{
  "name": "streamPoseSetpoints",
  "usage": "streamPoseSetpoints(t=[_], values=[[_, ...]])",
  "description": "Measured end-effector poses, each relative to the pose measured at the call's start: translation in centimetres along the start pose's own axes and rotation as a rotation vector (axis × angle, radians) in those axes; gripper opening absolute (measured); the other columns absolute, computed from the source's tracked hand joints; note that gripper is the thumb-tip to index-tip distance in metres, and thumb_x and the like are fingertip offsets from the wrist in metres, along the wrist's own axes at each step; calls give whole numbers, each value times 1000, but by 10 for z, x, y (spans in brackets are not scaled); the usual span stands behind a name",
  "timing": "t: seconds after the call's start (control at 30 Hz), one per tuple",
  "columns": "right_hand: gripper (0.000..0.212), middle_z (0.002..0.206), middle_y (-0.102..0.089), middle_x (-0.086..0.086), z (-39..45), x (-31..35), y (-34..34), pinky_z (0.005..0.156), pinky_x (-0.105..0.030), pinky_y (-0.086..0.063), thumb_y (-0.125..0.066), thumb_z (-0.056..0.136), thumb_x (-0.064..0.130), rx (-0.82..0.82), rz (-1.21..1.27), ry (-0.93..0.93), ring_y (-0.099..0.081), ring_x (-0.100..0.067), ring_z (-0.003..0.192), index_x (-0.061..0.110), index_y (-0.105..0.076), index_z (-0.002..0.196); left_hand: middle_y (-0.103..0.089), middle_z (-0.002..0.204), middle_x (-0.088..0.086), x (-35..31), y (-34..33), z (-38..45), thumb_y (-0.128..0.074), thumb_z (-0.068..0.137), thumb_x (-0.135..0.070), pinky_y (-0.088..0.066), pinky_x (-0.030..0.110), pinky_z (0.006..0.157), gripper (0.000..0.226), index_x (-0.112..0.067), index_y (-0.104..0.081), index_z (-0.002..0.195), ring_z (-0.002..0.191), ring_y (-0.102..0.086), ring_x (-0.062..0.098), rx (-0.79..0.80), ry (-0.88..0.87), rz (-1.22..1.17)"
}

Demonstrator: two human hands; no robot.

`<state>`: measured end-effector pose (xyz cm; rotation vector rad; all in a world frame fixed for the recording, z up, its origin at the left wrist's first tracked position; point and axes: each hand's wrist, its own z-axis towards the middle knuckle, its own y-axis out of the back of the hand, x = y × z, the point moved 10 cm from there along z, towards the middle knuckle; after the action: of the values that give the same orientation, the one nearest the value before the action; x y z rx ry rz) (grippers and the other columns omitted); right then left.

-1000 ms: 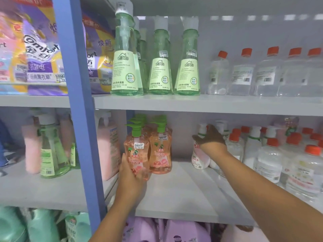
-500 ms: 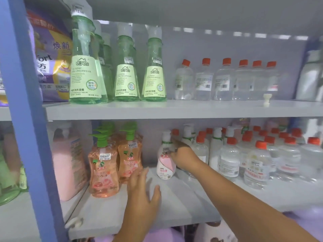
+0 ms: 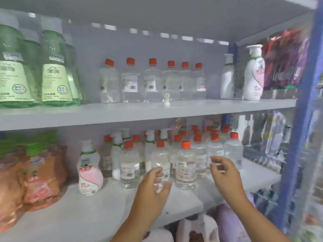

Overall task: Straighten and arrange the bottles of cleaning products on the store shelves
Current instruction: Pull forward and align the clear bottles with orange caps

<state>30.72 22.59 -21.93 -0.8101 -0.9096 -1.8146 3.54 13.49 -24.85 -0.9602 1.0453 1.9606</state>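
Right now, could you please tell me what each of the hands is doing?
Left hand: grips a clear red-capped bottle near its base.
Right hand: fingers loosely curled, holding nothing, in front of the clear bottles.

Left hand (image 3: 153, 185) grips clear red-capped bottle (image 3: 160, 161) on lower shelf (image 3: 97, 212); right hand (image 3: 222, 169) hovers beside, fingers loosely curled.

A shop aisle is showing itself: grey shelves (image 3: 157, 110) are carrying rows of identical red-capped clear bottles (image 3: 152, 81) at twelve o'clock, price-stickered green bottles (image 3: 56, 75) at ten.

Evenly bright, soft motion blur throughout, edges smeared and warped.
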Motion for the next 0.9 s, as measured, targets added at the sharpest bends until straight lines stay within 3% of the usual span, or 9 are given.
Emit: streamPoseSetpoints(t=[0.07,0.17,0.3,0.43,0.53,0.6,0.67,0.77,0.9], values=[[22,124,-60,-6,27,-40,37,85,-32,-52,-67,95,13,-51,-48,-54,-63,-9,92,24,-66,114,-52,135,-22,-16,-33,10,-74,90,-44,-47,24,103,58,-42,-45,140,120,-54,-3,-36,-4,26],[51,137,-50,-9,73,-89,75,95,-38,-50,-78,89,24,-28,-108,-124,-59,-21,107,16,-57,135,-37,144,-23,-28,-70,27,-76,86,-48,-41,25,102,83,-38,-30,154,132,-47,5,-147,22,61],[76,139,-48,6,116,-114,70,99,-36,-47,-83,84,35,230,-53,-114,-52,-14,122,25,-43,147,-42,151,-15,-29,-103,40,-84,76,-52,-50,39,101,103,-40,-19,154,137,-48,16,-290,105,128],[59,126,-63,14,126,-132,54,87,-31,-50,-86,80,37,344,14,-83,-62,-5,110,34,-57,131,-45,155,-12,-27,-113,37,-89,73,-43,-51,38,103,106,-49,-17,150,134,-51,9,-368,170,81],[50,118,-61,15,123,-133,53,79,-26,-47,-89,76,35,360,-14,-63,-62,-4,104,37,-62,119,-58,140,-17,-28,-113,29,-92,71,-40,-53,27,93,101,-56,-23,142,117,-61,-2,-344,197,18],[44,112,-61,13,112,-123,59,73,-19,-44,-90,74,30,347,-8,-29,-60,3,96,34,-65,110,-60,136,-18,-25,-106,20,-93,67,-43,-52,34,101,102,-57,-26,142,121,-61,5,-339,231,1],[40,106,-63,14,96,-111,61,71,-21,-47,-91,72,25,340,55,5,-62,2,93,32,-68,103,-66,119,-26,-25,-96,5,-94,68,-35,-53,33,98,94,-66,-32,132,112,-65,-1,-344,230,-29],[43,104,-63,21,66,-76,43,67,-14,-54,-93,67,20,425,181,66,-63,4,96,34,-72,100,-71,112,-27,-27,-59,-20,-94,69,-28,-56,32,94,94,-52,-39,141,102,-70,-2,-443,227,28],[42,102,-62,22,27,-31,-18,71,-28,-56,-88,59,43,630,262,92,-62,1,97,37,-71,97,-72,113,-19,-27,3,-46,-92,72,-31,-56,31,88,88,-49,-40,141,98,-69,1,-563,230,121]])
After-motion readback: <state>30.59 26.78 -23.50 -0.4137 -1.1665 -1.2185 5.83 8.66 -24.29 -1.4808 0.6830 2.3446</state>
